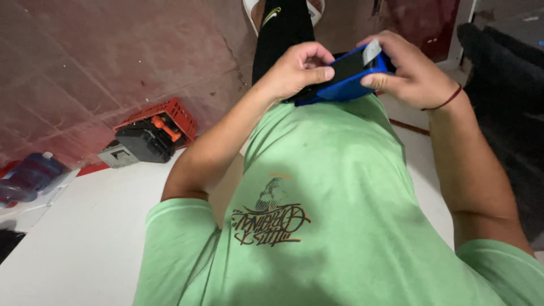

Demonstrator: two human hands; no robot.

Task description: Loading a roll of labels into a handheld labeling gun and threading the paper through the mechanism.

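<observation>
You hold a blue case (pixel 345 85) with a dark phone (pixel 345 65) in it, out in front of your belly, just above the hem of your green shirt (pixel 340 187). The case lies between your two hands, tilted, its right end higher than its left.

Your left hand (pixel 297 68) is closed on the left end of the case. Its thumb lies flat along the dark face of the phone, and the curled fingers sit on the upper edge. The lower left corner of the case shows just under that hand, touching the shirt or just above it; you cannot tell which from here.

Your right hand (pixel 411 71) grips the right end. The thumb presses on the blue side near the corner, and the fingers wrap over the top, where a small pale grey patch (pixel 372 52) of the phone or case shows between them. A thin red cord (pixel 445 102) circles that wrist.

Beyond the hands a black trouser leg (pixel 280 34) runs down toward the reddish floor (pixel 102 62). Well apart to the left, a red crate (pixel 175 110) stands on the floor with a black tool (pixel 146 141) with an orange handle by it. A white surface (pixel 85 226) lies below your left arm.
</observation>
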